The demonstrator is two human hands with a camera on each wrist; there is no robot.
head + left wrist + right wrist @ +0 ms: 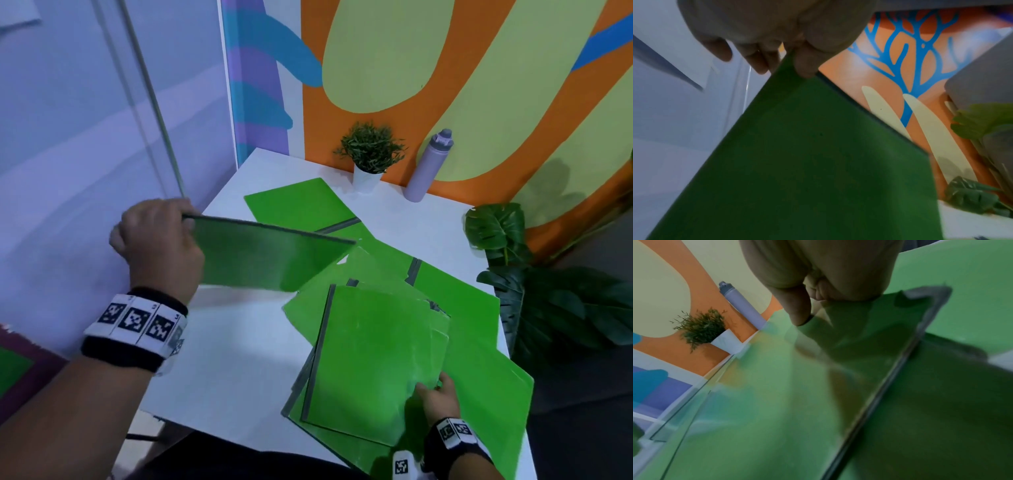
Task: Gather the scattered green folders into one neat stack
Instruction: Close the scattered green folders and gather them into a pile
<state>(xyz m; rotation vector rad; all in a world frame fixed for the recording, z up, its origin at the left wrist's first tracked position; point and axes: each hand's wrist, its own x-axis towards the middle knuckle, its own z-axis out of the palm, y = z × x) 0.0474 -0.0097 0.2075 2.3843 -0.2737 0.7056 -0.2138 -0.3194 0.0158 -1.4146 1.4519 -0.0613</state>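
My left hand pinches the corner of a green folder and holds it tilted in the air above the white table; the left wrist view shows thumb and fingers clamped on that folder. My right hand grips the near corner of the top folder of a loose pile, lifting it slightly; its thumb lies on the glossy cover. More green folders lie fanned beneath and behind, one at the far middle and one at the right.
A small potted plant and a lilac bottle stand at the table's back edge by the painted wall. Large dark leaves hang at the table's right side. A grey pole leans at the left.
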